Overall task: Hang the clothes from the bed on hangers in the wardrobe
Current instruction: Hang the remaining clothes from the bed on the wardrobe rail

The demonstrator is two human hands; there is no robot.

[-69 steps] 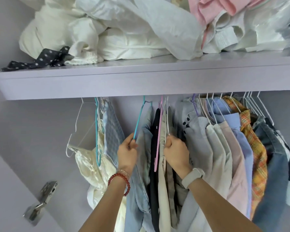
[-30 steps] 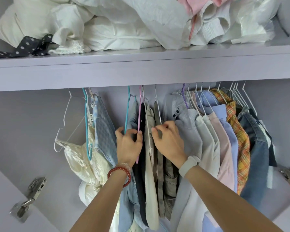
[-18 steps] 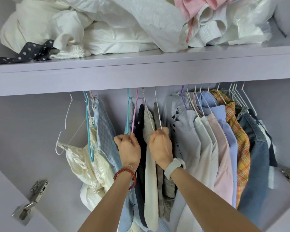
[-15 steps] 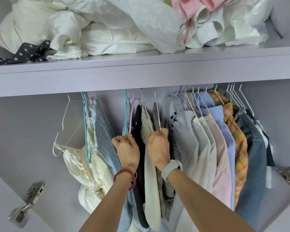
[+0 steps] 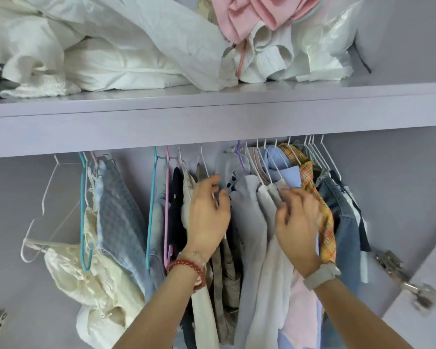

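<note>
While the left hand (image 5: 208, 217) rests with relaxed fingers against the beige garment (image 5: 186, 197) and the right hand (image 5: 297, 220) pinches a pale shirt (image 5: 267, 197) on the rail, part them sideways gently to find a free hanger; no bed clothes show.
</note>
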